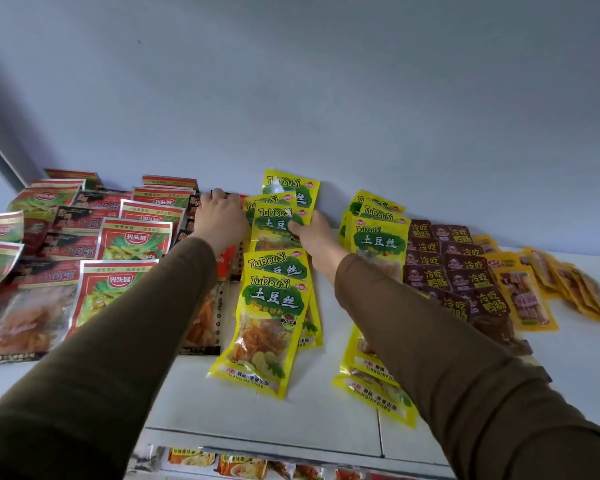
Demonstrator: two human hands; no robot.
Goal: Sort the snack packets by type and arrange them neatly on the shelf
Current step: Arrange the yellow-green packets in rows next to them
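Observation:
Yellow-green TuDouSi packets (pixel 272 306) lie in an overlapping column on the white shelf (pixel 291 403). My right hand (pixel 312 233) pinches one yellow packet (pixel 274 223) near the back wall. My left hand (pixel 219 216) rests palm down on dark red-black packets (pixel 222 265) just left of that column, fingers curled over their far edge. A second yellow column (pixel 378 244) lies to the right of my right arm. Both arms wear olive-brown sleeves.
Red-and-green packets (pixel 132 237) and dark red packets (pixel 70 244) fill the left side. Maroon packets (pixel 458 268) and orange-yellow packets (pixel 527 292) lie at the right. A lower shelf with more snacks (pixel 243 465) shows below the front edge. The grey wall stands right behind.

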